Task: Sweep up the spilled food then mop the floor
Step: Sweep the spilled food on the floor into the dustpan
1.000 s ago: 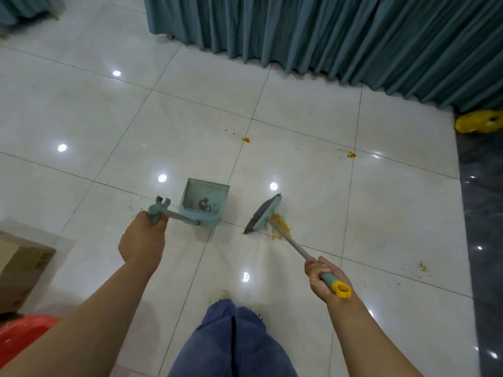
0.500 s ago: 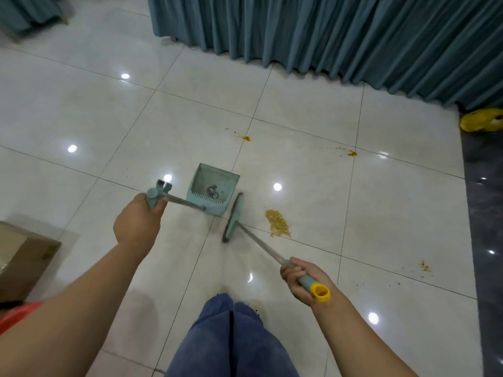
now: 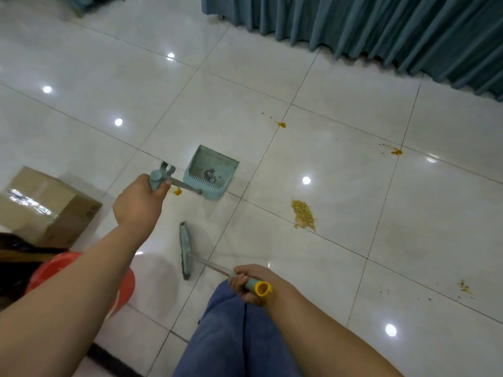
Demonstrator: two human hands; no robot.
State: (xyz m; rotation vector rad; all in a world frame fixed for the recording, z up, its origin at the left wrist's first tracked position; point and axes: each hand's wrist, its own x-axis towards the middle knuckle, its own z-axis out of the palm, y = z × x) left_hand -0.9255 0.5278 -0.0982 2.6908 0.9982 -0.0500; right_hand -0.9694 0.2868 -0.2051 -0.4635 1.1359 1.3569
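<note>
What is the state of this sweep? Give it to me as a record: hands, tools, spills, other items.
left hand: grips the dustpan handle
right hand: grips the broom handle near its yellow end
dustpan: low at the tiled floor, a little debris inside
broom: head near the person's knee, apart from the food pile
food pile: unswept, right of the dustpan
orange blobs: three, scattered
other: cardboard box, teal curtain

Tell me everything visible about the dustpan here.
The dustpan is a teal, plastic-looking open box with comb teeth along its near rim and a small dark clump inside. A thin grey shaft runs back to a teal grip with a clip end, which the left hand grips. Its mouth faces away from the person.
</note>
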